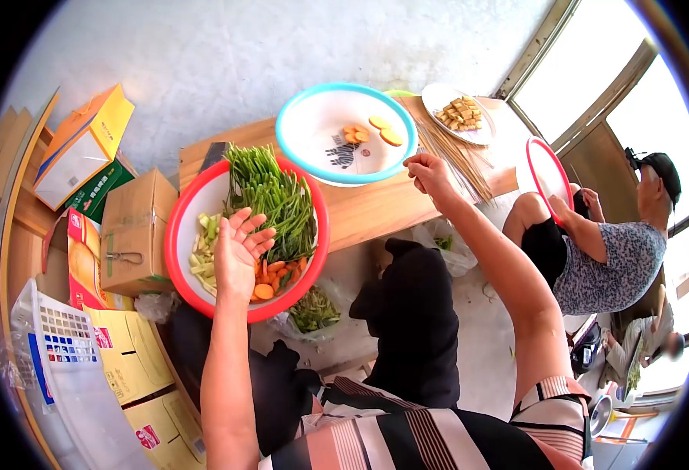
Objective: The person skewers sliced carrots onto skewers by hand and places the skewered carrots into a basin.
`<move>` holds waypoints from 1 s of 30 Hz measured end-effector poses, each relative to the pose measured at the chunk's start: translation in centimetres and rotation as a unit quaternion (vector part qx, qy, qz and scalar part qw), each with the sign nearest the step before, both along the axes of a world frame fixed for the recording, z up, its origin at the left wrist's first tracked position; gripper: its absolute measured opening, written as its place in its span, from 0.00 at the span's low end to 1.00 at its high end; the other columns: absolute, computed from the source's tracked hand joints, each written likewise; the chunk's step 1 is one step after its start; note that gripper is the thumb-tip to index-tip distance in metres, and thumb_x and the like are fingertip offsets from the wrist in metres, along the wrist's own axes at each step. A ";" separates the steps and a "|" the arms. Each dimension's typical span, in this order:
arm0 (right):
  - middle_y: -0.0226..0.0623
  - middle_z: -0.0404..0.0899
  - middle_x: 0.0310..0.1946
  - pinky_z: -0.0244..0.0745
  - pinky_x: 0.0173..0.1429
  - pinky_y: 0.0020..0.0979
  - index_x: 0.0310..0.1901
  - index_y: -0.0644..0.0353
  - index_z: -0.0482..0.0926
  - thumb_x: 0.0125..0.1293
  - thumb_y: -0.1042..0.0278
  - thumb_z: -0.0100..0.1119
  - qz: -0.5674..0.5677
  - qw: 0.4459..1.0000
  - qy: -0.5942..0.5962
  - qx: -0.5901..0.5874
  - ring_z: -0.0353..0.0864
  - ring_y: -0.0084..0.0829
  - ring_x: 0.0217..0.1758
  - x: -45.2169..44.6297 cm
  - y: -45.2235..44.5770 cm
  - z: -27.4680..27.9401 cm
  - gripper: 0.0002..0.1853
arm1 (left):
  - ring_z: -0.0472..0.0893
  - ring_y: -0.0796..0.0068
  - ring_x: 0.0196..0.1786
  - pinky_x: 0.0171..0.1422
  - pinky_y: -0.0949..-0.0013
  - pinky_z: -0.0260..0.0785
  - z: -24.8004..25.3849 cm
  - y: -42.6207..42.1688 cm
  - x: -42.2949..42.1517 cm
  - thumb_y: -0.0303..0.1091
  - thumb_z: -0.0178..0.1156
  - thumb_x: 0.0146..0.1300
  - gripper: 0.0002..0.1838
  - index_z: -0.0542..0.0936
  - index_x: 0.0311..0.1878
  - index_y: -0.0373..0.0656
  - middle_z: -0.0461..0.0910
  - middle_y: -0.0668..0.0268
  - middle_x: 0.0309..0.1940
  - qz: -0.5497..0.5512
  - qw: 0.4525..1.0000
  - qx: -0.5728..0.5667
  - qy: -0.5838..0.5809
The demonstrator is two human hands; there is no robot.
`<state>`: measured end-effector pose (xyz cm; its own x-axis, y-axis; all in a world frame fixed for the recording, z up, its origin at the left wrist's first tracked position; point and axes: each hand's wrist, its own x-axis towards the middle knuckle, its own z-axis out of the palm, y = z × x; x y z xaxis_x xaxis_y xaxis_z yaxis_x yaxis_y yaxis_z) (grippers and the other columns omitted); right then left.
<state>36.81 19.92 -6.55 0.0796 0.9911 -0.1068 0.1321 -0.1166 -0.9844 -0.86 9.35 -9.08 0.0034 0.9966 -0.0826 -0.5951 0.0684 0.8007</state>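
Observation:
My left hand is palm up with its fingers apart, over a red-rimmed basin, and nothing shows in it. Beside it in that basin are long green leafy stems, pale green cut pieces and orange carrot slices. My right hand is closed in a pinch at the right rim of a blue-rimmed basin; what the fingertips hold, if anything, I cannot make out. Several orange slices lie in the blue-rimmed basin. Thin wooden skewers lie just right of my right hand.
A white plate holding skewered tan pieces sits at the back of the wooden table. Another person sits at right with a red-rimmed basin. Cardboard boxes stand at left. A bag of greens lies below.

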 end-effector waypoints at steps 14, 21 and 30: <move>0.52 0.82 0.38 0.78 0.46 0.41 0.38 0.60 0.83 0.58 0.72 0.52 -0.058 0.832 -0.552 0.004 0.83 0.48 0.44 -2.6 14.3 -6.4 0.11 | 0.81 0.67 0.42 0.47 0.64 0.76 1.1 0.6 0.5 0.52 0.38 0.74 0.26 0.70 0.58 0.40 0.78 0.58 0.47 -0.015 1.000 -0.016 0.008; 0.46 0.82 0.40 0.76 0.50 0.40 0.37 0.59 0.83 0.59 0.72 0.54 0.007 0.757 -0.653 -0.016 0.82 0.47 0.47 -4.1 14.6 -8.2 0.08 | 0.81 0.68 0.42 0.46 0.66 0.75 1.4 0.7 0.7 0.53 0.38 0.73 0.26 0.70 0.57 0.39 0.78 0.59 0.46 -0.011 1.000 -0.024 0.017; 0.38 0.80 0.40 0.73 0.45 0.43 0.38 0.53 0.80 0.62 0.66 0.53 -0.029 0.847 -0.501 0.177 0.80 0.44 0.42 -0.8 8.6 -3.7 0.06 | 0.81 0.69 0.42 0.46 0.66 0.76 1.1 0.4 0.6 0.53 0.39 0.73 0.26 0.71 0.57 0.40 0.79 0.60 0.45 -0.016 1.000 -0.012 0.019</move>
<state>36.05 28.54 -10.22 0.0046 0.9379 0.3470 0.9256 0.1273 -0.3564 -0.29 9.74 -8.02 0.0310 0.9937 -0.1078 -0.5620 0.1065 0.8202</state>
